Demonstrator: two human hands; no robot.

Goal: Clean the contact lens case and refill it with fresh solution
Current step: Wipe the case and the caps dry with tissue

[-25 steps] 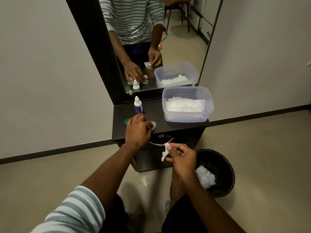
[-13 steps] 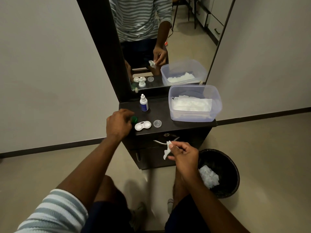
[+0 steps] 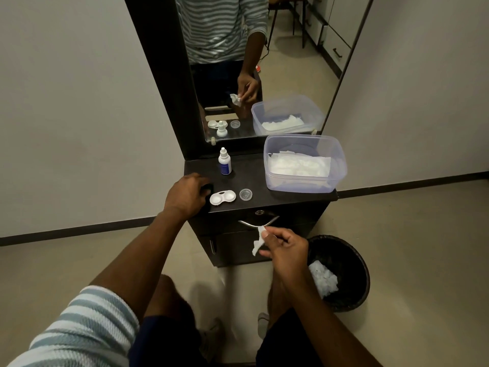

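Observation:
The white contact lens case [image 3: 222, 197] lies open, both wells up, at the front of the dark cabinet top [image 3: 248, 170]. Just right of it rests a clear round cap [image 3: 245, 194]. My left hand [image 3: 185, 196] sits at the top's left front corner, fingers curled around a small dark green cap [image 3: 208, 187] that touches the case's left side. My right hand [image 3: 285, 250] hovers below the top, in front of the drawer, pinching a crumpled scrap of white tissue [image 3: 258, 241]. The solution bottle [image 3: 225, 162] stands upright behind the case.
A clear plastic tub [image 3: 341, 160] of white tissues fills the top's right side. On the floor to the right, a black bin [image 3: 366, 276] holds used tissue. A mirror [image 3: 291, 62] rises behind the cabinet; a metal drawer handle [image 3: 247, 223] juts out in front.
My left hand lifted off the lens case, uncovering it, and shifted left onto the green cap. My right hand stayed low in front of the drawer with the tissue.

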